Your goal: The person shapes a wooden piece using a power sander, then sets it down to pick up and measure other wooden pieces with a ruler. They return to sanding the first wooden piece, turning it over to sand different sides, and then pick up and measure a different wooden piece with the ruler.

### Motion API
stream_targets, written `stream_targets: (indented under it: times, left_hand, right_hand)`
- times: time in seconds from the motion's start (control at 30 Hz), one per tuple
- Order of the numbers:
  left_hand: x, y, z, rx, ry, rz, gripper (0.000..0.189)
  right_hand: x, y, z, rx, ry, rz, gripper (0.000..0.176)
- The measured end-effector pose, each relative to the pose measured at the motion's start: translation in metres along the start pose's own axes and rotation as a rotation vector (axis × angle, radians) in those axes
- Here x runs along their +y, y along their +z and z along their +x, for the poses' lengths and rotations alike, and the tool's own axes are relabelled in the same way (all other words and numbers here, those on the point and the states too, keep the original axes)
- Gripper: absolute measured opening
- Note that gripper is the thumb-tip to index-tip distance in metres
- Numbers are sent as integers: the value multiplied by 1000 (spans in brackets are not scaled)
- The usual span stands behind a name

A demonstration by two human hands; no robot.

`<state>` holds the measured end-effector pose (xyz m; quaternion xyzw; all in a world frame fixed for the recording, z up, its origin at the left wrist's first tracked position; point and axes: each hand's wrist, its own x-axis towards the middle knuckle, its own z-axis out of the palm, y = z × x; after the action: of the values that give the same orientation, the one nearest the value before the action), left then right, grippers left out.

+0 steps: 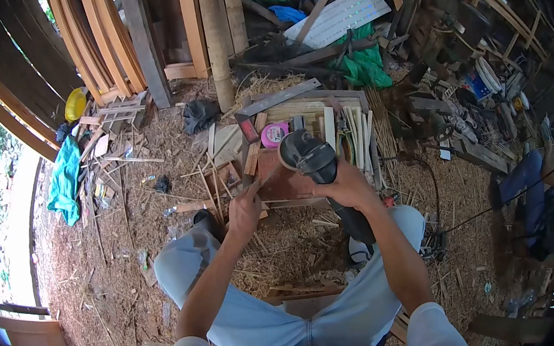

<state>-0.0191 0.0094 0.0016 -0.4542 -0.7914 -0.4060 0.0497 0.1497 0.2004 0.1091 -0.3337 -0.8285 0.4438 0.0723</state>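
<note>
A dark angle grinder (313, 158) with a round disc at its front is held in my right hand (350, 185), whose fingers wrap round its body. My left hand (246, 211) is closed on a thin piece (270, 176) that reaches toward the disc; its exact shape is too small to tell. Both hands are over the near part of a low wooden workbench (295, 184). Beyond the disc lies a pink tape measure (275, 134), with a red and black item (248, 130) to its left. Light wood strips (358, 133) and pliers (343, 139) lie right of the grinder.
Wood shavings cover the ground (123, 259). A bamboo post (216, 43) rises behind the bench. Green plastic (363, 60), a white panel (341, 19) and a teal cloth (64, 180) lie farther out. A cable (436, 189) runs at right, near another person's leg (521, 183).
</note>
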Motion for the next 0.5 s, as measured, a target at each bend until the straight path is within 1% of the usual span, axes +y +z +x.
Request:
stream_targets:
  times: [0.13,0.2,0.23,0.3,0.33,0.4,0.43,0.5]
  left_hand:
    - [-3,1,2,-21,-45,-48,32]
    - [-6,3,-2,16,13,-35,33]
    - [-9,4,-2,13,8,-37,33]
    - [-13,6,-3,67,11,-93,27]
    - [-14,6,-3,69,7,-94,27]
    - [-14,4,-3,12,-40,-109,23]
    - [-14,3,-3,9,-40,-110,23]
    - [-12,1,-4,8,-53,-135,22]
  right_hand:
    - [-19,-1,-4,-58,42,-50,60]
    - [-14,4,-1,-54,37,-109,60]
    - [-11,5,2,-58,42,-110,60]
    - [-4,2,8,-57,-25,-42,69]
    - [-2,0,12,-60,-24,-44,69]
    - [4,-5,20,-46,56,-21,63]
    - [13,-5,26,6,22,37,57]
    - [21,-12,35,-5,30,72,56]
